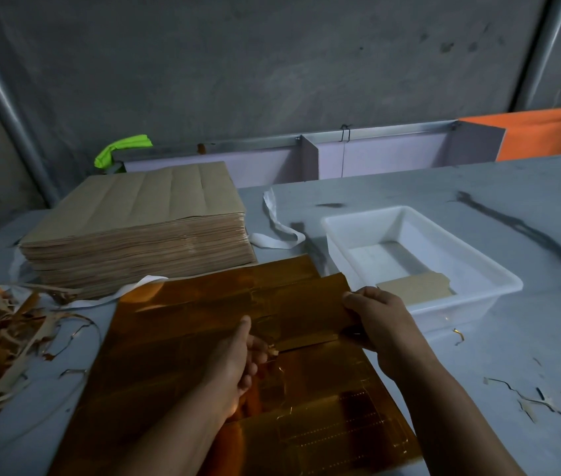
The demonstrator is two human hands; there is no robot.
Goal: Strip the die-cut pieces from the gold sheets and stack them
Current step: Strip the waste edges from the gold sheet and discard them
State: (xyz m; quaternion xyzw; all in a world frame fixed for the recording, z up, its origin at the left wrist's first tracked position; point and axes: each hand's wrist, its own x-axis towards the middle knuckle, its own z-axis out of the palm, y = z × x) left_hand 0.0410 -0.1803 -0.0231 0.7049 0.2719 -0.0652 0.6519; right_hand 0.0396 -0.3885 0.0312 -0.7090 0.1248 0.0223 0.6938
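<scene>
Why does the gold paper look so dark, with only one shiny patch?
Head view: the whole scene is dim, so the gold sheet looks brown. Head view: light glares only near the sheet's far left corner. Head view: the wide lens makes the pipe on the left seem to lean and curve.

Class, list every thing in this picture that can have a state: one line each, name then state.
gold sheet: flat on table
gold piece: right edge lifted, gripped
left hand: pinching gold sheet
right hand: gripping gold piece
white tub: open, holds a brown piece
brown stack: piled neatly
scrap strips: loose heap
</scene>
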